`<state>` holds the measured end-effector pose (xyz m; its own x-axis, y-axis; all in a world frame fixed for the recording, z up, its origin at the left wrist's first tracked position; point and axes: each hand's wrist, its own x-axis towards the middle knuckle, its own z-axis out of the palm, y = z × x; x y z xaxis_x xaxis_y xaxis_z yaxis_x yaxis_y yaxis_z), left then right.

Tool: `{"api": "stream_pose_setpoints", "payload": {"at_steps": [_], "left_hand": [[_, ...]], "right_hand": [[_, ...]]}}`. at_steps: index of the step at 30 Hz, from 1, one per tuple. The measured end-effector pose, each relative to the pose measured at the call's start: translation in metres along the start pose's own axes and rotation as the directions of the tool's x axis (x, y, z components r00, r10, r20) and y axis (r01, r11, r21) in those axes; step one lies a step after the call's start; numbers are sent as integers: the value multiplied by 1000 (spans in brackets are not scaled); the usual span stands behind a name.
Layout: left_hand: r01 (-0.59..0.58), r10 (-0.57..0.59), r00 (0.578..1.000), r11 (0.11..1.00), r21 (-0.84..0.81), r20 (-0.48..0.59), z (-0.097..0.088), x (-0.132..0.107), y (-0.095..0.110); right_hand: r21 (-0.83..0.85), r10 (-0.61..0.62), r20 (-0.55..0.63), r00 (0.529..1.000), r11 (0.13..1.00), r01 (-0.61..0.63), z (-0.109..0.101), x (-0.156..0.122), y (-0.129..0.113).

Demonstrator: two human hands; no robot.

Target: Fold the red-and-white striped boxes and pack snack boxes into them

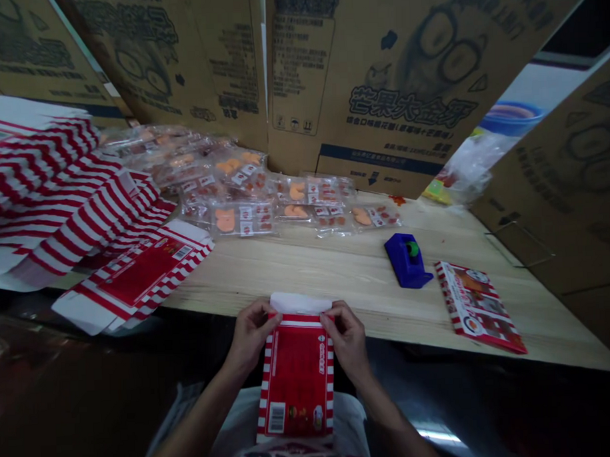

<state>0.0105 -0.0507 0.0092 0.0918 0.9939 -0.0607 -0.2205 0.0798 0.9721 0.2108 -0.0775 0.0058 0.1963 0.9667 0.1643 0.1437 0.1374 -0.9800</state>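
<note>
A red box with red-and-white striped edges (296, 382) lies in front of me at the table's front edge, its barcode end towards my body. Its white end flap (300, 302) stands open at the far end. My left hand (253, 330) pinches the box's upper left corner between thumb and fingers. At the upper right corner my right hand (346, 337) pinches it the same way. Beyond the box, several clear packets of orange and red sweets (295, 212) lie in a loose heap. A blue tape dispenser (405, 265) with a green core stands to the right.
Flat striped boxes (58, 197) are piled at the left, one (141, 271) overhanging the front edge. A filled-looking box (480, 307) lies at the right. Large cardboard cartons (359, 73) wall off the back. A blue basin (512, 118) and plastic bags (463, 173) show behind.
</note>
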Motion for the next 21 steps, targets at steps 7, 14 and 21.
{"api": "stream_pose_setpoints", "payload": {"at_steps": [7, 14, 21], "left_hand": [[121, -113, 989, 988, -91, 92, -4, 5, 15], [-71, 34, 982, 978, 198, 186, -11, 4, 17], [-113, -3, 966, 894, 434, 258, -8, 14, 39]], "right_hand": [[131, 145, 201, 969, 976, -173, -6, 8, -12], [92, 143, 281, 949, 980, -175, -17, 10, -15], [-103, 233, 367, 901, 972, -209, -27, 27, -26]]}}
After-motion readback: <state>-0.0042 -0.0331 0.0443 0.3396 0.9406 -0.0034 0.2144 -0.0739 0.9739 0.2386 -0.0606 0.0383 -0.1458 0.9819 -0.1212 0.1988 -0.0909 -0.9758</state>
